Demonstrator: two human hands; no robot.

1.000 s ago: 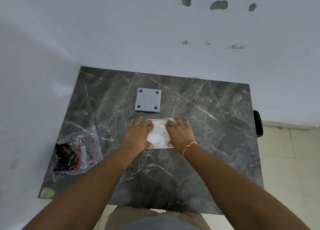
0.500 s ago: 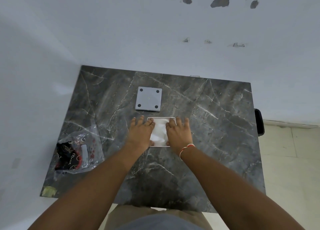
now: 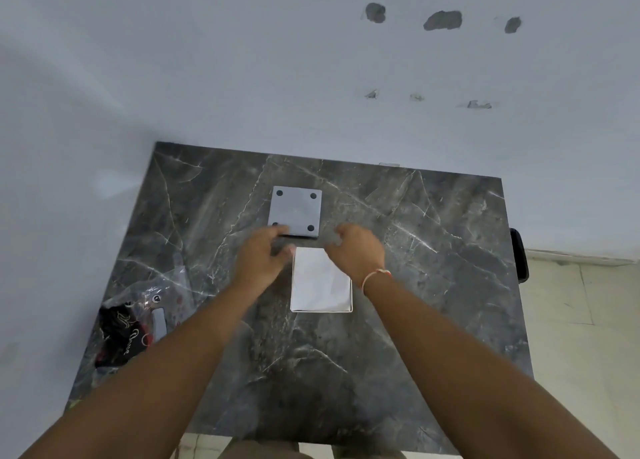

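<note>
step: i judge this as the reach for the grey plate (image 3: 296, 212); pickup not yet done.
plate spot: flat on the worktop (image 3: 433, 285), far side of the middle, four dark dots up, just beyond the white tile (image 3: 320, 280).
left hand (image 3: 265, 259): fingers curled over the plate's near-left corner, thumb low beside the tile's far corner. i can't tell if it has a real hold.
right hand (image 3: 358, 250): fingers loosely bent, holding nothing, just beside the plate's near-right corner with a small gap. red-white band (image 3: 375, 275) on the wrist.
white tile: lies flat, and neither hand is pressing it.
next move: my guess is that the right hand closes the gap, both pinch the near edge, and they lift level. the plate looks thin, so fingertips must get under it.
hard to see: both hands are motion-blurred. the dark strip under the plate's near edge is either shadow or a lifted edge, unclear.
hidden: left fingers cover the plate's near-left corner.
cut off: a dark thing (image 3: 518, 254) at the worktop's right edge is only partly seen.
other: a crumpled plastic bag (image 3: 138, 320) sits near-left, contents unreadable.
</note>
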